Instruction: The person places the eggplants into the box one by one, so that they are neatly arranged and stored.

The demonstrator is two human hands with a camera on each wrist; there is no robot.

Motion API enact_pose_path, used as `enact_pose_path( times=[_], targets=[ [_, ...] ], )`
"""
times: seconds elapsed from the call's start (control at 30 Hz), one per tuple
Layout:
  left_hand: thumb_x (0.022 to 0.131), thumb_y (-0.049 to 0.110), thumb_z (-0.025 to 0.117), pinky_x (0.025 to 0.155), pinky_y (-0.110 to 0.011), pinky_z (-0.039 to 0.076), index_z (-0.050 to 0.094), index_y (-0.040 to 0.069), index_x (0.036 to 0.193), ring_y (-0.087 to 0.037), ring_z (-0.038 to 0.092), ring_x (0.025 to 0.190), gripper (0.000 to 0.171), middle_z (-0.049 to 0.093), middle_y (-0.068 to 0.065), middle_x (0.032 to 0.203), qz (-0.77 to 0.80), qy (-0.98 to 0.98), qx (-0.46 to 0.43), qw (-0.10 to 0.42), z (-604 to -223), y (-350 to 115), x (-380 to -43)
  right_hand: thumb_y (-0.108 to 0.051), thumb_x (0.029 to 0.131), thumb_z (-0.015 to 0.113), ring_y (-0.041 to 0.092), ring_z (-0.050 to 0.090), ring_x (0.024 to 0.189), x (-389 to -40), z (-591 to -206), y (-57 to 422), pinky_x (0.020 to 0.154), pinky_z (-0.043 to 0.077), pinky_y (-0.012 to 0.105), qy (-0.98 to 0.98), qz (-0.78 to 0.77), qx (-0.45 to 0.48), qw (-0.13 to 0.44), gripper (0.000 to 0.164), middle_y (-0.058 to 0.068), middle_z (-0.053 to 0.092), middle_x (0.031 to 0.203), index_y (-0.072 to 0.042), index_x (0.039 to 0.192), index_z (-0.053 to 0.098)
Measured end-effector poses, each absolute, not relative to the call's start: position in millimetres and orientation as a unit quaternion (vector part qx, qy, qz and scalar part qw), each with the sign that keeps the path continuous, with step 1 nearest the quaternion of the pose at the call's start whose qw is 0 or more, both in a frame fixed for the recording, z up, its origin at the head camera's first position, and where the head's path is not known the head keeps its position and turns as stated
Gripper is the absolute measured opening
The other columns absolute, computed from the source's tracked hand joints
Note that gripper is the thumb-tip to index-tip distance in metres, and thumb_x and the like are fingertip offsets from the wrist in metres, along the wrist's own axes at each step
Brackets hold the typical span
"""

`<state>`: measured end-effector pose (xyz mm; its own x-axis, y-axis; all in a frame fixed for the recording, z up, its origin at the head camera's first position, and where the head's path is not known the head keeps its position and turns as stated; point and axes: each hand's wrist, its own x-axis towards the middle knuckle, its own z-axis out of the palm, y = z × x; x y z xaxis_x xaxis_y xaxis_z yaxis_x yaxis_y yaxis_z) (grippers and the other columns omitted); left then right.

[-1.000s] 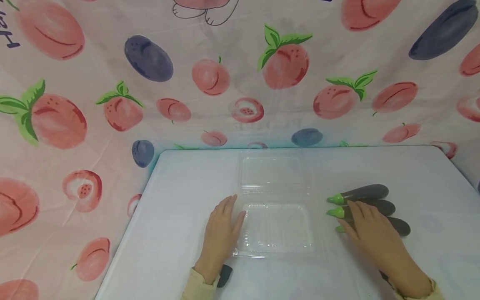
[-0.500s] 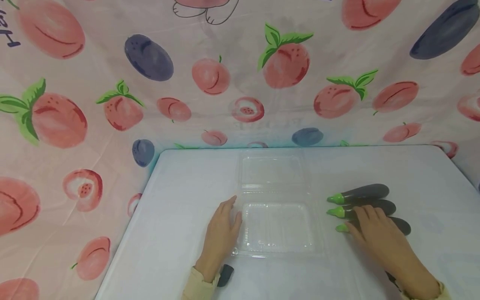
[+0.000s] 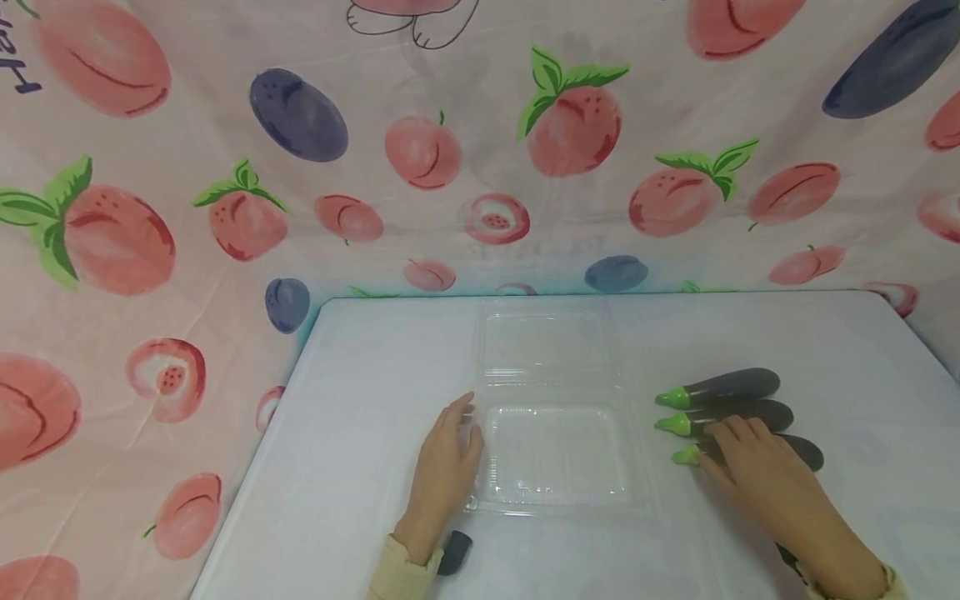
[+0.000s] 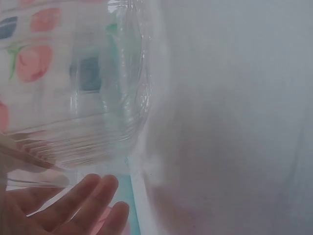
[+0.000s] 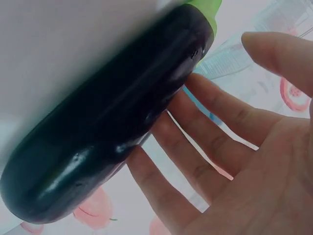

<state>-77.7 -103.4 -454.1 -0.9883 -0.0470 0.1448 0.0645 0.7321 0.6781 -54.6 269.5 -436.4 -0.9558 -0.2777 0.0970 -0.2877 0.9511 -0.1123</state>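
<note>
We found the nearest eggplant (image 5: 107, 117) lying under the right grip (image 3: 750, 462), its green stem (image 3: 686, 455) showing just past the thumb. That grip was spread: the right wrist view showed its fingertips against the eggplant's side and the thumb standing apart from it, so it had hold of nothing.

Just beyond the right grip lay the middle eggplant (image 3: 770, 412), partly hidden by the fingers, and past it the far eggplant (image 3: 738, 384), both with stems toward the left grip (image 3: 441, 467).

The left grip, fingers loosely extended and holding nothing, stood at the near side of a clear hinged container (image 3: 557, 457); we could not tell whether it touched the rim. The container lay open, its lid (image 3: 551, 342) folded back beyond the grip, and we saw white through its floor.

Past both grips, the fruit-printed cloth (image 3: 465, 83) bore dark lettering (image 3: 18, 73) far to the left, cut off and unreadable to us.

White worktop (image 3: 360, 375) separated the container from the eggplants between the grips; its far edge ran beyond the lid, its slanting side edge well left of the left grip.
</note>
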Motion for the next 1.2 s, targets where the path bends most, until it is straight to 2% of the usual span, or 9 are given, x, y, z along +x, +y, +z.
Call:
enact_pose_path(
  times=[0.2,0.4,0.6,0.77,1.07,1.2],
  targets=[
    [0.098,0.017,0.056,0.095,-0.042,0.054,0.052,0.015,0.141,-0.021,0.064,0.113,0.043,0.066,-0.002,0.124,-0.383,-0.921,0.006,0.072,-454.0,-102.5,-76.9,-0.025,0.085,0.075,0.039,0.056,0.104,-55.0,-435.2,272.3,0.086,0.050,0.058,-0.984,0.064,0.161,0.033,0.039,0.017,0.061,0.109,0.002,0.111,0.063],
    [0.099,0.015,0.055,0.095,-0.042,0.055,0.052,0.014,0.141,-0.022,0.064,0.111,0.041,0.066,-0.004,0.124,-0.417,-0.906,0.005,0.067,-455.1,-102.4,-77.5,-0.010,0.075,0.082,0.039,0.057,0.101,-56.7,-437.5,276.7,0.083,0.052,0.056,-0.980,0.042,0.190,0.046,0.039,0.016,0.061,0.107,0.000,0.108,0.064],
    [0.100,0.014,0.054,0.094,-0.043,0.055,0.052,0.015,0.141,-0.022,0.065,0.108,0.041,0.067,-0.005,0.124,-0.444,-0.894,0.005,0.063,-456.4,-103.2,-76.9,0.008,0.077,0.074,0.038,0.057,0.102,-57.2,-440.0,279.9,0.081,0.053,0.055,-0.977,0.042,0.203,0.047,0.035,0.016,0.060,0.109,0.001,0.110,0.063],
    [0.100,0.016,0.055,0.094,-0.042,0.055,0.051,0.019,0.142,-0.020,0.065,0.109,0.042,0.067,-0.002,0.126,-0.445,-0.894,0.013,0.056,-457.9,-103.1,-76.6,0.007,0.076,0.076,0.038,0.058,0.101,-59.3,-441.0,281.1,0.078,0.054,0.055,-0.977,0.046,0.202,0.051,0.036,0.016,0.061,0.108,0.001,0.110,0.064],
    [0.100,0.016,0.056,0.094,-0.042,0.055,0.051,0.019,0.142,-0.021,0.065,0.109,0.043,0.067,-0.001,0.125,-0.442,-0.895,0.014,0.057,-458.3,-102.8,-77.4,0.009,0.076,0.074,0.037,0.059,0.097,-61.7,-441.5,282.4,0.074,0.054,0.053,-0.973,0.052,0.211,0.078,0.033,0.014,0.063,0.103,-0.001,0.106,0.066],
    [0.100,0.017,0.056,0.095,-0.042,0.055,0.051,0.020,0.143,-0.020,0.065,0.109,0.043,0.067,0.000,0.126,-0.441,-0.895,0.015,0.058,-458.4,-102.8,-77.3,0.009,0.076,0.074,0.036,0.059,0.096,-62.3,-440.2,282.4,0.073,0.055,0.052,-0.973,0.048,0.212,0.073,0.032,0.014,0.063,0.104,-0.001,0.106,0.066]
  ],
)
